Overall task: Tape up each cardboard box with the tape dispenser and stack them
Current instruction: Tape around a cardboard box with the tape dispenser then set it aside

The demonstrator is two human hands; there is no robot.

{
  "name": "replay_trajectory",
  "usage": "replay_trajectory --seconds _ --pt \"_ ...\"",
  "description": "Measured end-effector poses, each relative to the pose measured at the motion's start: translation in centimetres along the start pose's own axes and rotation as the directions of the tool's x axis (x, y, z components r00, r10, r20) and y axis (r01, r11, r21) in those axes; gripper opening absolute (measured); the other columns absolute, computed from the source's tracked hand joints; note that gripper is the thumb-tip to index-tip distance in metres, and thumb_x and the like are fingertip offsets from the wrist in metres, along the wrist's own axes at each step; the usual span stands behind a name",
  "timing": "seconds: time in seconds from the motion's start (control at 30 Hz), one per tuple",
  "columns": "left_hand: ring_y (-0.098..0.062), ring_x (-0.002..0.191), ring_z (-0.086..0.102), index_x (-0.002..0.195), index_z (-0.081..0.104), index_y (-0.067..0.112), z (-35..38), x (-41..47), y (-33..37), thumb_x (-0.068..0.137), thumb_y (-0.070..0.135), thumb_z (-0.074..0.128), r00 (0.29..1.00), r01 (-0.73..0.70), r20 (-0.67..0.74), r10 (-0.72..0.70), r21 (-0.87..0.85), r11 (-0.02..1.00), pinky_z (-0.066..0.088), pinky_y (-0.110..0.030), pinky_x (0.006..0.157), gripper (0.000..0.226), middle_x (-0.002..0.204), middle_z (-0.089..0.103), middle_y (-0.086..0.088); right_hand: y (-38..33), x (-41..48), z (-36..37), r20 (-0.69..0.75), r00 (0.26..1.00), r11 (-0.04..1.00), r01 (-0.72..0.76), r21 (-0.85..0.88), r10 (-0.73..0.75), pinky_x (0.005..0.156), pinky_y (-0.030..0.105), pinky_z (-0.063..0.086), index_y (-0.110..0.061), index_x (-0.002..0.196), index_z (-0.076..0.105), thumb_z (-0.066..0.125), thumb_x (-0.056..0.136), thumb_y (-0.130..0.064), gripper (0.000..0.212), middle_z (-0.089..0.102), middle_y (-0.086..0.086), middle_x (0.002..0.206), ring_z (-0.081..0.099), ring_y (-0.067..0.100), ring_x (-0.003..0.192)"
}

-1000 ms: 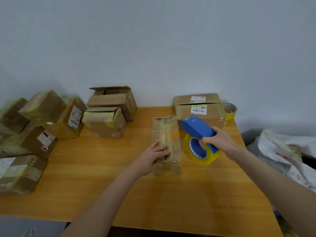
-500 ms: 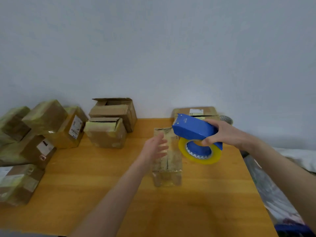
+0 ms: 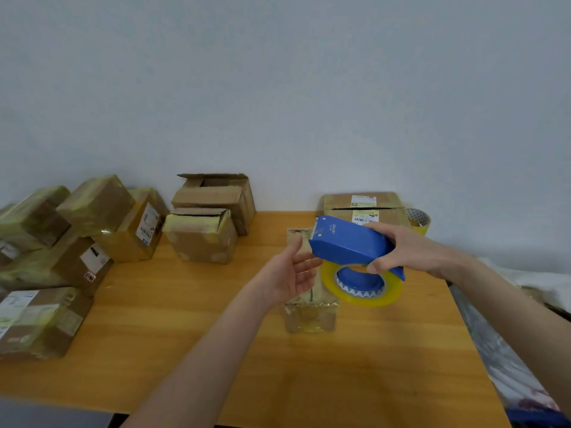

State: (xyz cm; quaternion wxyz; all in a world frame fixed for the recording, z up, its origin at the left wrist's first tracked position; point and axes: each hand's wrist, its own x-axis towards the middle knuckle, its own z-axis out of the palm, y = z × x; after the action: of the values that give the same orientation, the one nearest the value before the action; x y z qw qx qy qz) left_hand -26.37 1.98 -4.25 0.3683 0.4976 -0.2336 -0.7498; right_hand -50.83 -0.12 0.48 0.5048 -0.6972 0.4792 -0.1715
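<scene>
- Change: the left hand (image 3: 287, 274) has come off the narrow box (image 3: 310, 316), where it lay a second ago, and now hangs in the air above it. The right hand (image 3: 411, 251) has brought the tape dispenser (image 3: 349, 242) up and leftward, over that box.
- Nearest: both bare forearms reach in over the wooden table (image 3: 185, 335).
- Left hand: fingers apart and relaxed, palm turned toward the dispenser and holding nothing. Its fingertips are just beside the dispenser's front end; I cannot tell whether they touch.
- Right hand: fingers and thumb clamped round the rear of the blue dispenser, which is held off the table. The yellow tape roll (image 3: 361, 285) hangs below the body.
- Narrow box: lies lengthwise at mid-table, glossy with tape, partly hidden behind the left hand and the roll.
- Left edge: a labelled box (image 3: 34, 319) sits near; behind it is a pile of taped boxes (image 3: 77, 242), several tilted against one another.
- Mid-distance: a small box (image 3: 200, 236) with its top flaps slightly ajar. Touching it from behind is an open box (image 3: 216, 196) with flaps raised.
- Far right: a labelled box (image 3: 361, 202) stands by the wall (image 3: 278, 88), partly behind the dispenser. A spare tape roll (image 3: 418, 219) sits just beside it.
- Off the table's right edge: pale crumpled bags (image 3: 509, 366).
</scene>
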Motion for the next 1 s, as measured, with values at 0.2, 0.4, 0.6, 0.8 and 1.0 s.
replay_trajectory --seconds 0.2,0.4,0.6,0.8,1.0 --pt "-0.012 0.064 0.057 0.098 0.063 0.005 -0.8 0.0 -0.4 0.088 0.017 0.067 0.996 -0.068 -0.06 0.073 0.076 0.995 0.052 -0.023 0.055 0.016 0.078 0.062 -0.003 0.8 0.4 0.1 0.028 1.0 0.998 -0.003 -0.067 0.005 0.073 0.023 0.055 -0.038 0.111 0.06 0.08 0.056 -0.029 0.059 0.063 -0.006 0.104 0.065 0.004 0.087" --pt "-0.016 0.079 0.07 0.11 0.065 0.01 -0.4 -0.1 -1.0 0.087 0.033 0.068 0.997 -0.08 -0.003 0.082 0.177 0.981 0.056 -0.028 0.066 0.032 0.09 0.073 -0.003 1.0 0.4 0.1 0.031 1.0 0.997 0.001 -0.081 0.001 0.071 0.021 0.052 -0.039 0.11 0.06 0.079 0.055 -0.03 0.059 0.063 -0.009 0.102 0.065 0.003 0.087" --pt "-0.012 0.063 0.063 0.099 0.065 0.004 -0.6 0.1 -1.8 0.09 0.006 0.061 0.993 -0.113 -0.016 0.115 0.097 0.989 0.056 -0.025 0.059 0.01 0.07 0.066 -0.002 1.0 0.1 0.5 0.059 0.998 0.998 -0.006 -0.069 0.01 0.069 0.018 0.05 -0.036 0.114 0.059 0.078 0.056 -0.029 0.061 0.062 -0.009 0.103 0.064 0.002 0.086" --pt "-0.01 0.062 0.063 0.099 0.065 0.005 -1.1 0.1 -1.8 0.099 0.019 0.051 0.989 -0.131 -0.054 0.141 0.16 0.978 0.055 -0.025 0.06 0.019 0.073 0.067 -0.002 1.2 0.0 0.4 0.05 0.999 0.997 -0.016 -0.069 0.02 0.067 0.018 0.05 -0.037 0.111 0.06 0.077 0.056 -0.029 0.058 0.062 -0.01 0.1 0.064 0.001 0.083" --pt "-0.009 0.061 0.059 0.099 0.067 0.005 -0.5 -0.1 -2.4 0.088 0.02 0.067 0.992 -0.116 -0.031 0.125 0.2 0.973 0.052 -0.023 0.057 0.018 0.082 0.068 -0.004 1.6 0.1 0.4 0.037 0.999 0.998 -0.019 -0.057 0.021 0.066 0.017 0.051 -0.038 0.11 0.06 0.078 0.056 -0.03 0.058 0.063 -0.012 0.098 0.065 0.001 0.083"
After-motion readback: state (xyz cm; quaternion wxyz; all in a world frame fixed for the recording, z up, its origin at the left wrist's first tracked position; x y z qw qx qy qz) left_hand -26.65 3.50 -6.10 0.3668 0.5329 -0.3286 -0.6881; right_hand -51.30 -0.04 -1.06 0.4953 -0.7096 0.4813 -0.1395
